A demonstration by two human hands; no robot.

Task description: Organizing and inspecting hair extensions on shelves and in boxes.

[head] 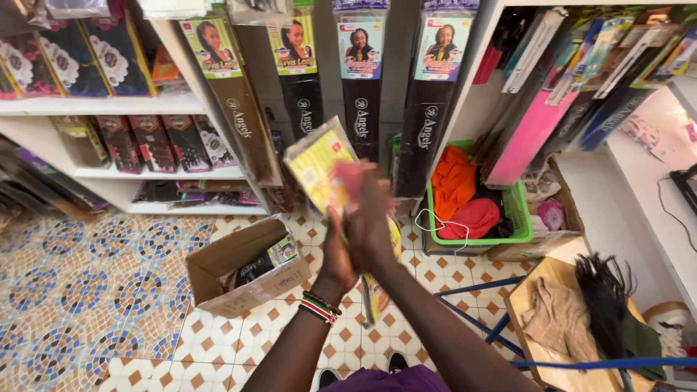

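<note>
- While the head camera looked down, both hands were raised together at the middle of the view, clasped on a long yellow packet of hair extensions (319, 165)
- Right hand (370, 225) lay over the packet's front, its fingers blurred; left hand (335, 258), with a beaded bracelet (320, 306) at the wrist, pressed against the packet from the other side
- Packet stood tilted, its upper end above the hands and its lower end (375, 297) hanging below them
- An open cardboard box (243, 272) holding more packets sat on the patterned tile floor (94, 290), just left of the forearms
- A green basket (517, 210) of orange and red cloth stood near, to the right
- Dark hair packets (363, 80) hung on the white shelving (102, 105) behind
</note>
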